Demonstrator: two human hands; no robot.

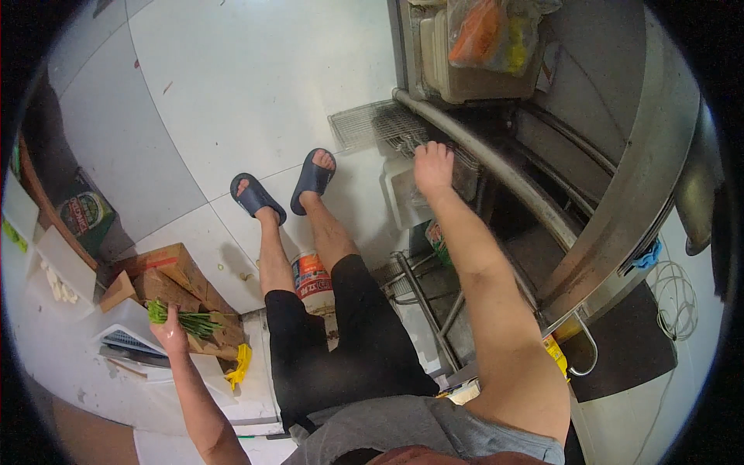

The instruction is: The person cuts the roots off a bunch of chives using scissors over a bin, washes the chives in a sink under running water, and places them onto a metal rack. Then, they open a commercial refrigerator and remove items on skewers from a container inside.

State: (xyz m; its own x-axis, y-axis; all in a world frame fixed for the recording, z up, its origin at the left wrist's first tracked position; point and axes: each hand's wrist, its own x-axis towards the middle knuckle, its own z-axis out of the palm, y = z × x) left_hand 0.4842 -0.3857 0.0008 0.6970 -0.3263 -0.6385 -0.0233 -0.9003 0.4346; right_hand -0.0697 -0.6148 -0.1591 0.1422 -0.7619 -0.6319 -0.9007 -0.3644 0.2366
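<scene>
A bunch of green stalk vegetables (197,321) is gripped in my left hand (170,334), held above an opened cardboard box at the left. Its bright cut-looking end points left and the thin stems point right. On the other side, my right hand (435,168) is curled over the edge of a metal wire rack (363,125) beside a steel table leg. My right fingertips are hidden from above, and part of the rack is blurred. Below that hand is a whitish plastic container (401,195).
The cardboard box (174,273) stands on the left near white trays (67,270). A paint-type bucket (314,279) sits between my legs. A steel rail (488,163) and counter edge (628,192) run along the right. Bagged produce (482,35) rests on stacked bins at top right.
</scene>
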